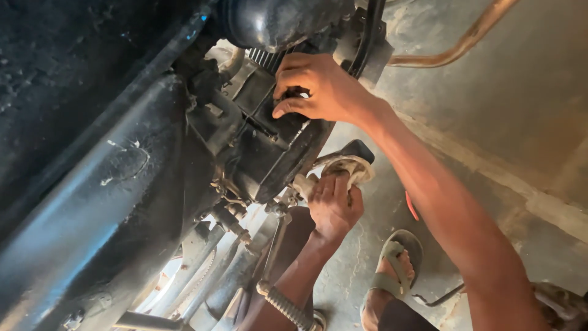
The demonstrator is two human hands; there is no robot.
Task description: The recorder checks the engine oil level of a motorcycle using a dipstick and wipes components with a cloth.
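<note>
Item: motorcycle engine (263, 141), dark, oily, upper centre of view, tilted.
Right hand (315, 86): arm stretched from lower right, fingers curled together, pressing on top of engine casing below cooling fins (263, 58).
Left hand (334, 205): forearm up from below, clamped on dirty white rag (349, 168) wrapped over part at engine's lower edge.
Risk, judged: oily surface, so rag grip may slip and knuckles strike metal; rag may snag on footpeg (288, 306); sandalled foot (389, 279) exposed on concrete floor (508, 104).
</note>
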